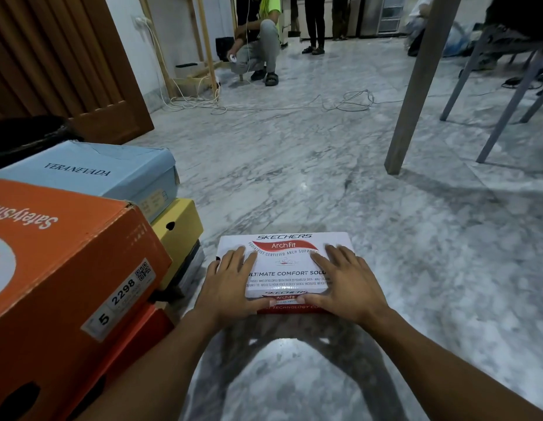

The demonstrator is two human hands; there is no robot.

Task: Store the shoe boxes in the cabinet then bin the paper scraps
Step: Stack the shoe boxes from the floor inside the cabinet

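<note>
I am pressing left hand and right hand, fingers flat, on white shoe box right of orange box | probably light, stiff, slick; side walls offering grip.

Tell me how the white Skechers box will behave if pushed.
Probably stiff: the box shows square edges under the left hand and right hand. Likely light, being shallow cardboard. May slide easily on the glossy floor.

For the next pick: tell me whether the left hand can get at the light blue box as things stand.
Probably yes. The light blue box sits on a yellow box to the left, lid bare, nothing over it; the left hand only has to leave the white box it rests on.
</note>
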